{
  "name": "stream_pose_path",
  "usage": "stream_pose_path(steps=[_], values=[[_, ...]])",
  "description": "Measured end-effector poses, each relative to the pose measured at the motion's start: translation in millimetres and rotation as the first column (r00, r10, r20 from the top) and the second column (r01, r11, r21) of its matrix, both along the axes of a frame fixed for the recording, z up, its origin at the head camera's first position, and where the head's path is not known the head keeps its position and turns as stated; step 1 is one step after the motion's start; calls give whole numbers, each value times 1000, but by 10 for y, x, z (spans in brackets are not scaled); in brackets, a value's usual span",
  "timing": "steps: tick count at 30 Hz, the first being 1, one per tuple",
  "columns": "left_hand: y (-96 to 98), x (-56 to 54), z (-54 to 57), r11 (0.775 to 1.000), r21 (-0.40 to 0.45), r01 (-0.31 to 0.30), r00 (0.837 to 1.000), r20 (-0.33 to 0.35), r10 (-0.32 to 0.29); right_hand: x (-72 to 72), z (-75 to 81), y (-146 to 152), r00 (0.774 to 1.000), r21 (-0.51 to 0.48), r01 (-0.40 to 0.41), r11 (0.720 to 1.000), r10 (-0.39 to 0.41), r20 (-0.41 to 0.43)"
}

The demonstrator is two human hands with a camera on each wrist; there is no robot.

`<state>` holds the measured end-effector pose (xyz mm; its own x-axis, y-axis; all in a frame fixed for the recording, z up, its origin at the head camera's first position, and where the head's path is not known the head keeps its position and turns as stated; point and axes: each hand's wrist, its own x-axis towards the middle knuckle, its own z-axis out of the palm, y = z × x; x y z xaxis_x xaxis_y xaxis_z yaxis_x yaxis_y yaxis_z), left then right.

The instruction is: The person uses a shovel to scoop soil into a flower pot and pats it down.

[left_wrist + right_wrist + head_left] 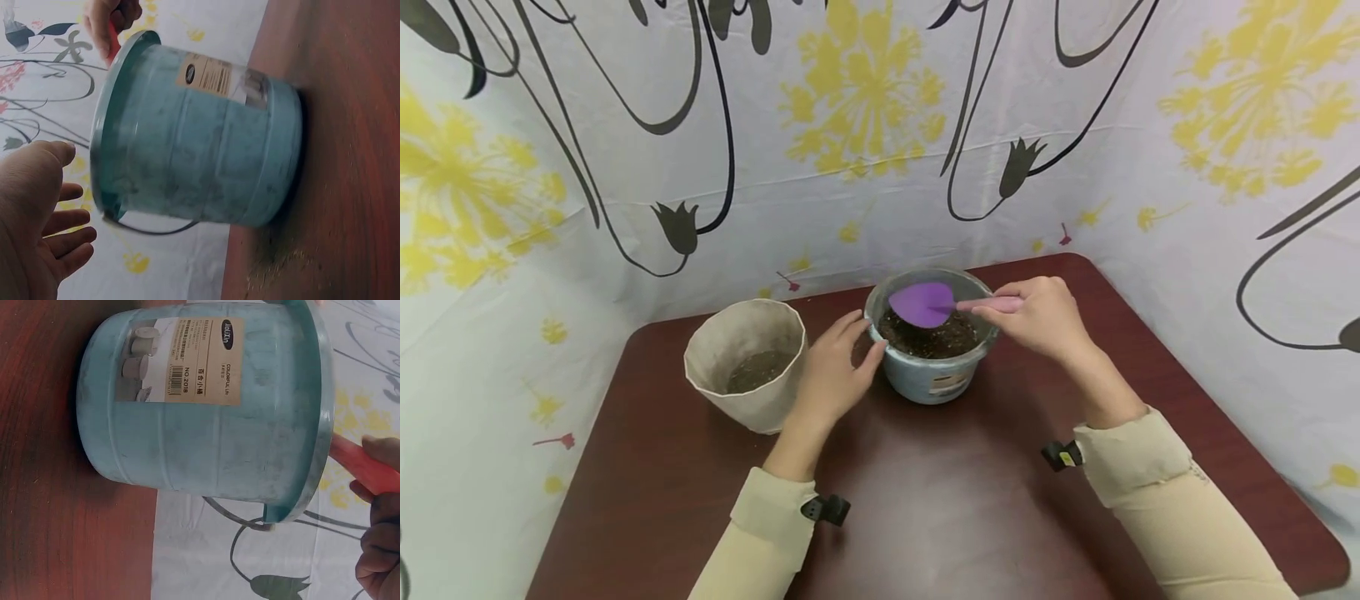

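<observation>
- Head view: A person's right hand [1041,315] is pinching the pink handle of a purple trowel [922,304] between thumb and curled fingers, while the blade is resting or hovering within the mouth of a blue bucket [928,379]; which of the two, the angle is not showing.
- The left hand [835,371] is reaching toward the bucket's left rim, its fingers spread and the thumb standing well apart, holding nothing.
- Dark, speckled soil [934,340] is filling part of the bucket, and a pale pot [700,367] at left is holding a layer of soil low inside; both containers are standing upright on a brown table [925,500].
- Left wrist view: The left hand's fingers are extending loosely, a gap showing between thumb and rim. A thin bail [153,232] is hanging from the bucket, and crumbs [281,269] are lying beside its base.
- Right wrist view: The right hand's fingers are curling around the trowel's handle, which is crossing the rim, the bucket wall hiding the blade. A label [181,360] on the bucket's side is reading "NO.2018."
</observation>
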<state>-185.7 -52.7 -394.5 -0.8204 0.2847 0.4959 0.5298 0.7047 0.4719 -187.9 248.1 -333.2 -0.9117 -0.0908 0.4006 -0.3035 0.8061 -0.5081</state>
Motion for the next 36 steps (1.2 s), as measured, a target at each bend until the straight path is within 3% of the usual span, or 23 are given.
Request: stream_pose_path(steps=[6, 15, 20, 23, 28, 31, 36], values=[[101, 25, -36, 1000, 15, 5, 998, 65, -6, 29, 21, -195, 991, 146, -75, 986, 58, 117], [143, 66, -30, 998, 52, -40, 995, 89, 35, 88, 75, -461, 999, 427, 47, 903, -42, -22], [167, 64, -18, 998, 62, -27, 993, 115, 19, 129, 247, -350, 995, 505, 98, 858, -103, -17], [177, 58, -13, 997, 72, -18, 994, 109, 10, 163, 395, -267, 994, 513, 94, 853, -110, 1], [177, 40, -2, 998, 65, -16, 994, 109, 9, 152, 552, -202, 994, 492, 110, 864, -85, -74], [173, 30, 1, 998, 61, -22, 992, 126, 14, 58, 504, -239, 994, 467, 112, 877, -100, -50], [150, 37, -27, 997, 71, -32, 990, 140, 22, -146, 262, -315, 982, 431, 47, 901, -122, 148]])
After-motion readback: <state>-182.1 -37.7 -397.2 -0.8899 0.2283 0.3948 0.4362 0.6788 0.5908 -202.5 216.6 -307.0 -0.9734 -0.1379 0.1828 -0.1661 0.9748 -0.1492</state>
